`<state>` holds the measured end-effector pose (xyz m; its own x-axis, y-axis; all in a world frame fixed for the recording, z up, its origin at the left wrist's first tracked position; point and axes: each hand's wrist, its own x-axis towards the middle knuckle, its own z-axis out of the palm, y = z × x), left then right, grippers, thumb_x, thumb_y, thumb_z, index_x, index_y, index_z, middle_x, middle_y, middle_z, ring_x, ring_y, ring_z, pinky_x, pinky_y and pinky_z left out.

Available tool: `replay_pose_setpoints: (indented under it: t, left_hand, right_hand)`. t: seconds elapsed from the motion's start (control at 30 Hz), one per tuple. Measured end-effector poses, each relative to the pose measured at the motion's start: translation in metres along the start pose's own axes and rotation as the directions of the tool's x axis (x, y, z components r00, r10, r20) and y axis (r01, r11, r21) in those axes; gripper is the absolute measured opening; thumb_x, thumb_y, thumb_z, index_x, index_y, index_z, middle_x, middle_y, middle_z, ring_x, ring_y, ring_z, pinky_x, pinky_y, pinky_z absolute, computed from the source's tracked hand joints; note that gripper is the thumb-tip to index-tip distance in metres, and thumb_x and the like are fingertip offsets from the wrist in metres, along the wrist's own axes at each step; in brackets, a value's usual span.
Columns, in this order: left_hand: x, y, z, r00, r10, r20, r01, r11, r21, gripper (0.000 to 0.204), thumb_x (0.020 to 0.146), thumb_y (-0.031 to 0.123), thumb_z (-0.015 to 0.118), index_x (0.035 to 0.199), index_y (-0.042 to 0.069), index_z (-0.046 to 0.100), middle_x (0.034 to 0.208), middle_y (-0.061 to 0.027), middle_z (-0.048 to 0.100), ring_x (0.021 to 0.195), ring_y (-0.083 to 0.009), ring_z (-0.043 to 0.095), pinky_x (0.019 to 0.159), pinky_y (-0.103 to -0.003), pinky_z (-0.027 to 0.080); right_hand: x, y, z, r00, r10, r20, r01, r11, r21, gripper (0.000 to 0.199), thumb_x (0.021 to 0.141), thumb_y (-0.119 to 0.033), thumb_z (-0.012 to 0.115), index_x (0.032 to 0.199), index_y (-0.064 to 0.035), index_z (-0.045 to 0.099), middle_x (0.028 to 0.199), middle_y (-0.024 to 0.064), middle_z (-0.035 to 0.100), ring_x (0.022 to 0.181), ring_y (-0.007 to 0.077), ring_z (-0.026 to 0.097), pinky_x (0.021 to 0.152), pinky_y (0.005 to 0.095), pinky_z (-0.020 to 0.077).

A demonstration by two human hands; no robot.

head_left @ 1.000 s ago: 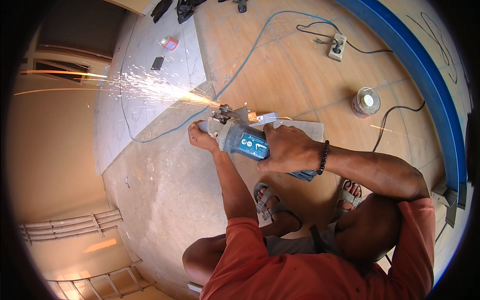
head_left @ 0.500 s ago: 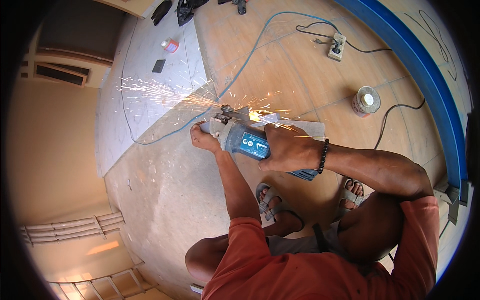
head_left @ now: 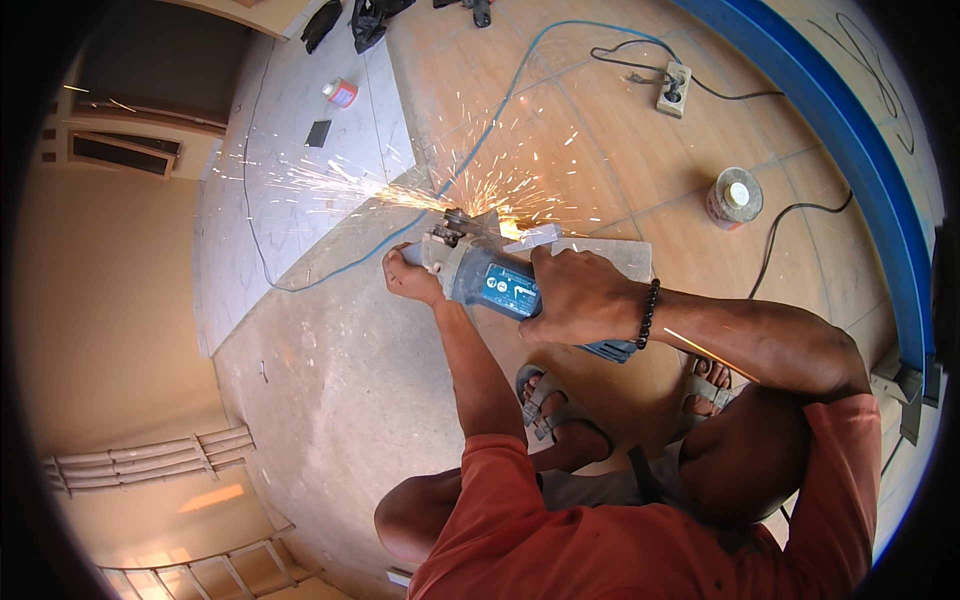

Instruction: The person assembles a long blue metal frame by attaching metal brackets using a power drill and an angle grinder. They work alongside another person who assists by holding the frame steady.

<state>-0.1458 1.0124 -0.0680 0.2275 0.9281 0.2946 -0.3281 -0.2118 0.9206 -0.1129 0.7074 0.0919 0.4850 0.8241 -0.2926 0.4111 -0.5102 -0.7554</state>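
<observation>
An angle grinder (head_left: 485, 280) with a blue label runs in both my hands. Closed around its side handle near the head is my left hand (head_left: 410, 274). My right hand (head_left: 588, 296) wraps the rear of the body, a beaded bracelet (head_left: 648, 313) at its wrist. Bright sparks (head_left: 510, 226) burst out by the disc and spray left and upward. Just beyond my right hand's knuckles lies a small pale grey metal piece (head_left: 536, 238), and beside it a flat light plate (head_left: 622, 257). The disc's contact point is mostly hidden by the tool and glare.
A blue cable (head_left: 505, 100) crosses the floor past the grinder's head. To the right are a clear jar with a white cap (head_left: 734, 200), a socket strip (head_left: 674, 90) and a long blue beam (head_left: 850, 120). A red-and-white bottle (head_left: 341, 93) stands far left. My sandalled feet (head_left: 548, 400) are close below the tool.
The sparks now spread wider and higher around the disc, and one streak crosses my right forearm. Both hands and the grinder stay almost where they were.
</observation>
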Motion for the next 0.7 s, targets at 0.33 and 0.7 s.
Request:
replay_pose_setpoints:
  t: [0.33, 0.7]
  left_hand:
    - [-0.005, 0.000, 0.016, 1.000, 0.020, -0.006, -0.020, 0.998, 0.060, 0.029, 0.082, 0.014, 0.046, 0.069, -0.006, 0.062, 0.068, -0.0077, 0.056, 0.064, -0.0181, 0.048, 0.061, -0.033, 0.039]
    - [0.001, -0.006, 0.007, 1.000, -0.025, -0.011, 0.025, 0.999, 0.044, 0.027, 0.082, 0.014, 0.048, 0.072, -0.006, 0.063, 0.070, -0.0046, 0.056, 0.065, -0.0156, 0.047, 0.060, -0.031, 0.038]
  right_hand:
    - [-0.011, -0.004, -0.011, 0.998, 0.058, -0.020, -0.058, 0.998, 0.021, 0.067, 0.069, -0.040, 0.071, 0.108, 0.0121, 0.054, 0.092, 0.0273, 0.067, 0.088, 0.0401, 0.067, 0.081, 0.0442, 0.0534]
    - [-0.002, 0.001, -0.004, 0.998, 0.027, -0.050, -0.025, 0.999, 0.043, 0.067, 0.068, -0.038, 0.071, 0.106, 0.0136, 0.054, 0.090, 0.0288, 0.066, 0.086, 0.0402, 0.067, 0.080, 0.0439, 0.0536]
